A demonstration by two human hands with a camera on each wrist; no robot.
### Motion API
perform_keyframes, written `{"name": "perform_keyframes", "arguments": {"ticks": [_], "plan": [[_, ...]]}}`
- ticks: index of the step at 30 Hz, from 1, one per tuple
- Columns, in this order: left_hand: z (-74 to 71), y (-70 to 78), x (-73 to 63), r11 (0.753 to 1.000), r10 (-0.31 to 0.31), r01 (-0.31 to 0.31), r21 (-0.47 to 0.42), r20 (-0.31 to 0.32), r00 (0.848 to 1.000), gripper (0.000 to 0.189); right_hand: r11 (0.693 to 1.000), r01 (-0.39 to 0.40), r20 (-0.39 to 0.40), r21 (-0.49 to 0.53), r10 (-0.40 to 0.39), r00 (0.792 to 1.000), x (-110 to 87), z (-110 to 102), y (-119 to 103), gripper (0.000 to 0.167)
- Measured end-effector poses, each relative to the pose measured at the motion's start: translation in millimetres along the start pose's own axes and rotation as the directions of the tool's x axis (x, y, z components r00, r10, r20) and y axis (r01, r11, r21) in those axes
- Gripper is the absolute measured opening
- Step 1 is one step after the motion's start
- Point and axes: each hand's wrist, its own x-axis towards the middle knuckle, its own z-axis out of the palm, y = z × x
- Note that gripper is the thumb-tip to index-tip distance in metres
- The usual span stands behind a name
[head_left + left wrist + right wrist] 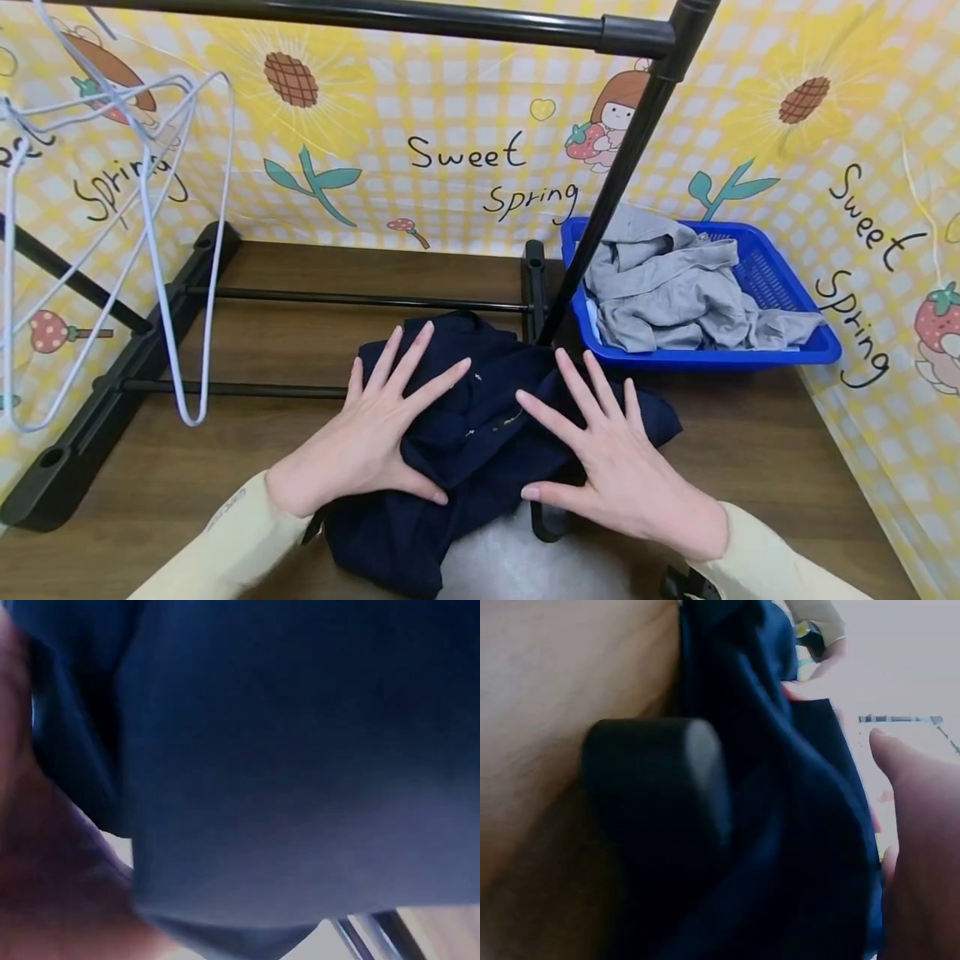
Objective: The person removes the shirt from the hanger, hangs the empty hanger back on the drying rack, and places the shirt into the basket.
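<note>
A crumpled navy-blue garment with small pale marks lies in the middle of the head view, low by the rack's foot. My left hand rests over its left side with fingers and thumb spread wide. Over the right side my right hand is likewise spread, thumb pointing inward. Neither hand curls round the cloth. Navy cloth fills most of the left wrist view, close to the lens. In the right wrist view the garment hangs in folds beside my thumb.
A black clothes rack stands around the garment, its top bar crossing overhead. White wire hangers hang at the left. At the right, a blue basket holds grey clothing. Patterned yellow cloth covers the walls above a brown wooden floor.
</note>
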Motion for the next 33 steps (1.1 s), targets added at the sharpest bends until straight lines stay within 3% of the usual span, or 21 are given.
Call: {"name": "perform_keyframes", "arguments": {"ticks": [5, 10, 16, 20, 23, 26, 30, 33], "plan": [[8.0, -13.6, 16.3, 0.999, -0.041, 0.041, -0.016, -0.002, 0.999, 0.138, 0.991, -0.094, 0.055, 0.100, 0.089, 0.995, 10.9, 20, 7, 0.095], [21.6, -22.1, 28.2, 0.996, -0.075, 0.077, -0.044, 0.047, 0.996, 0.138, 0.973, -0.149, 0.069, 0.177, 0.139, 0.988, 30.0, 39, 11, 0.100], [28.9, -25.7, 33.0, 0.995, -0.063, 0.072, -0.071, 0.123, 0.990, 0.139, 0.990, -0.115, 0.036, 0.084, 0.113, 0.993, 43.9, 54, 10, 0.106], [30.5, -27.7, 34.2, 0.996, -0.046, 0.057, -0.066, 0.154, 0.987, 0.137, 0.999, -0.047, -0.022, 0.023, 0.047, 0.999, 48.7, 57, 11, 0.094], [32.0, -28.9, 36.4, 0.996, -0.019, 0.031, -0.079, 0.147, 0.989, 0.124, 1.000, 0.009, -0.082, 0.012, -0.008, 0.997, 50.6, 56, 13, 0.080], [34.5, -30.4, 41.4, 0.989, 0.028, -0.011, -0.146, 0.117, 0.993, 0.100, 0.999, 0.037, -0.115, 0.016, -0.035, 0.993, 51.4, 55, 17, 0.067], [36.5, -31.1, 48.9, 0.974, 0.094, -0.078, -0.213, 0.069, 0.993, 0.071, 0.998, 0.034, -0.123, 0.045, -0.028, 0.992, 51.1, 50, 21, 0.058], [33.9, -27.0, 51.7, 0.968, 0.142, -0.135, -0.211, 0.021, 0.990, 0.059, 0.997, 0.023, -0.122, 0.080, -0.013, 0.992, 49.3, 42, 22, 0.056]]}}
